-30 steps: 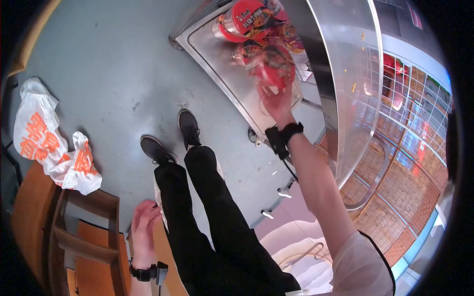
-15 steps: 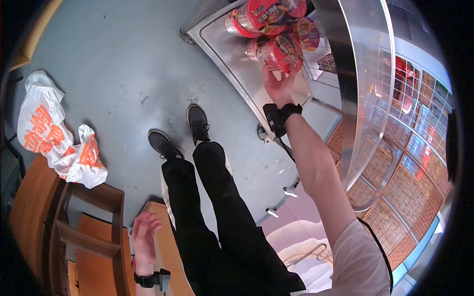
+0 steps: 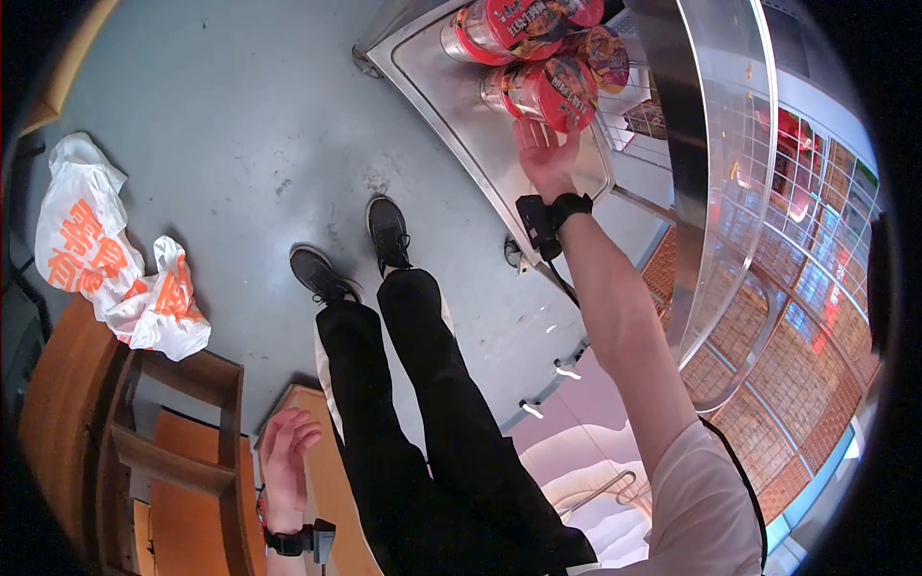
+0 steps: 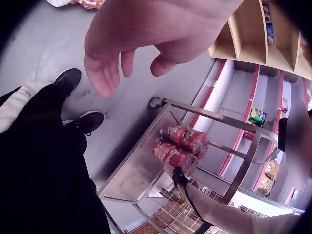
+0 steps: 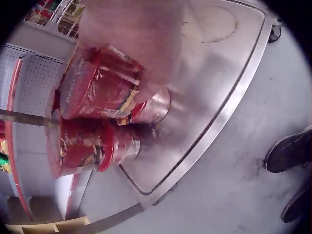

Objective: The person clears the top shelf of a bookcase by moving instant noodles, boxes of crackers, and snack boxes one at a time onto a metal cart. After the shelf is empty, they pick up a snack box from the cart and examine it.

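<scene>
Right on top of a shiny metal cart (image 3: pixel 447 120) sits a big red tub (image 3: pixel 557 93) with a picture and writing on its lid. It looks stacked on another red tub (image 3: pixel 494 91), which has a shiny lower part. The right hand (image 3: pixel 545 165) is at the side of the big tub. Its fingers are mostly straight and its thumb is spread away from them, so the hand looks wide. It is hard to tell if the fingertips touch the tub or are just beside it, because the hand is blurry in the right wrist view.

Next to this stack is one more red tub (image 3: pixel 509 27), and near them is a tub with a purple lid (image 3: pixel 607 60). The tubs are all bunched at one end of the cart.

The left hand (image 3: pixel 286 451) is well apart from the cart. It hangs loose, with its fingers a little bent and room between the fingers and thumb. Both wrists wear black straps.

Two dark shoes (image 3: pixel 389 233) stand on the gray floor (image 3: pixel 240 125). Over to the left lies a white bag (image 3: pixel 82 206) with orange writing, near a brown wooden shelf (image 3: pixel 178 453). Past the cart, the left wrist view shows store shelves (image 4: pixel 234 97) with red edges.
</scene>
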Demonstrator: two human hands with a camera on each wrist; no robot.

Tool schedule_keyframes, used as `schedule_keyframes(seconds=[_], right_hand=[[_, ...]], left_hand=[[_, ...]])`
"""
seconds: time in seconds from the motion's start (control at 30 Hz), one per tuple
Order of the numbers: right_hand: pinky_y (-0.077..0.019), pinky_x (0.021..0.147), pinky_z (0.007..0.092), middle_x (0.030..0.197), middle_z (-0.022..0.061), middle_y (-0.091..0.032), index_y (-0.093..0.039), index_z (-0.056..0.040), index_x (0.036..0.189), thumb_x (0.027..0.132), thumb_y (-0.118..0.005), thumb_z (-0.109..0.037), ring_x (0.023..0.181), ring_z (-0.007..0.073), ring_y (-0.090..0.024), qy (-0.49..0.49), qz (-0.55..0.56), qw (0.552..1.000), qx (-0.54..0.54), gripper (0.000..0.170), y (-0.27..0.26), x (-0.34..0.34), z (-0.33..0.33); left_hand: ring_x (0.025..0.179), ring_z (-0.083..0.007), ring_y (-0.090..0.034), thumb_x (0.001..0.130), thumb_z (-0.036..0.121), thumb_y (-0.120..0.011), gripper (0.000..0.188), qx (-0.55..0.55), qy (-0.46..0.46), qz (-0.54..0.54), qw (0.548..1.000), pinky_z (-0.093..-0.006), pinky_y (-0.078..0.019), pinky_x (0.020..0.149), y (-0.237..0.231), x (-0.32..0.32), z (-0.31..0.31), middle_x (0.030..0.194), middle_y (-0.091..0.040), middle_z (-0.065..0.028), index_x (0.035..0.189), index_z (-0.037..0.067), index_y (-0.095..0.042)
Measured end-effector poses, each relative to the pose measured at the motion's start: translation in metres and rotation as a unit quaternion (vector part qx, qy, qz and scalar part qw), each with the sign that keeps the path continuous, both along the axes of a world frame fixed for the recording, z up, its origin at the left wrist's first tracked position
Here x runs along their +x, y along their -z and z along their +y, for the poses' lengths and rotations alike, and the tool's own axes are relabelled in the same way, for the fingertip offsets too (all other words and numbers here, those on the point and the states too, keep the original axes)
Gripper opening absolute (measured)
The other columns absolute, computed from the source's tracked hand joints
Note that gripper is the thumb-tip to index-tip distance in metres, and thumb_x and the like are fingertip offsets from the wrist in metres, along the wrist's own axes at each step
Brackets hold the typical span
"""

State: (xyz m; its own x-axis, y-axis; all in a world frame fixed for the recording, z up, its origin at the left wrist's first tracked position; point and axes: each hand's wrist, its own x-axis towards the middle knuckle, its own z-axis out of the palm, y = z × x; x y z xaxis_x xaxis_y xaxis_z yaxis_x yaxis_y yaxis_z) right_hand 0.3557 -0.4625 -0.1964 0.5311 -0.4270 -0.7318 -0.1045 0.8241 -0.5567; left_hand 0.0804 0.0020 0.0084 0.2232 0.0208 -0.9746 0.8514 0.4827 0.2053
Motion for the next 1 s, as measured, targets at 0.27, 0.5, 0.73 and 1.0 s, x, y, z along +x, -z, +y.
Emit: schedule_keyframes(seconds=[0.27,0.5,0.73,1.0], right_hand=[[-0.0371,0.106,0.0486,0.115,0.0114,-0.056,-0.050,-0.0047,0.116,0.083,-0.066,-0.030,0.117,0.0319,-0.051,-0.136,0.031,0.988,0.061,0.045,-0.020,-0.023,0.007],[-0.0484,0.072,0.0275,0.087,-0.0023,-0.059,-0.057,-0.0123,0.096,0.087,-0.060,-0.023,0.079,0.0097,-0.056,-0.583,0.062,0.810,0.005,0.015,-0.065,-0.089,0.066],[-0.0499,0.071,0.0395,0.087,0.0089,-0.065,-0.060,-0.0049,0.105,0.073,-0.067,-0.021,0.079,0.0243,-0.062,-0.865,0.011,0.418,-0.278,0.036,-0.195,-0.055,0.186],[-0.0501,0.070,0.0320,0.085,0.0065,-0.065,-0.060,-0.0029,0.109,0.072,-0.073,-0.019,0.077,0.0162,-0.061,-0.675,-0.170,0.478,-0.536,0.042,-0.484,0.171,0.231]], left_hand=[[0.092,-0.0193,-0.062,0.094,0.017,-0.053,0.023,-0.014,-0.031,-0.004,0.999,-0.0303,-0.0481,0.085,-0.009,0.001,-0.005,0.104,-0.062,-0.0097,0.110,0.001,-0.055],[0.091,-0.0153,-0.060,0.096,0.015,-0.051,0.017,0.027,0.053,-0.113,0.992,-0.0277,-0.0463,0.085,-0.085,0.022,-0.022,0.101,-0.062,-0.0077,0.105,0.001,-0.056],[0.097,-0.0153,-0.059,0.093,0.012,-0.057,0.021,0.047,0.121,-0.263,0.956,-0.0295,-0.0462,0.088,-0.275,0.039,-0.023,0.104,-0.063,-0.0071,0.111,0.003,-0.059],[0.084,-0.0125,-0.064,0.091,0.017,-0.061,0.020,0.190,0.154,-0.404,0.882,-0.0267,-0.0492,0.080,-0.403,0.033,0.014,0.090,-0.068,-0.0061,0.102,0.001,-0.062]])
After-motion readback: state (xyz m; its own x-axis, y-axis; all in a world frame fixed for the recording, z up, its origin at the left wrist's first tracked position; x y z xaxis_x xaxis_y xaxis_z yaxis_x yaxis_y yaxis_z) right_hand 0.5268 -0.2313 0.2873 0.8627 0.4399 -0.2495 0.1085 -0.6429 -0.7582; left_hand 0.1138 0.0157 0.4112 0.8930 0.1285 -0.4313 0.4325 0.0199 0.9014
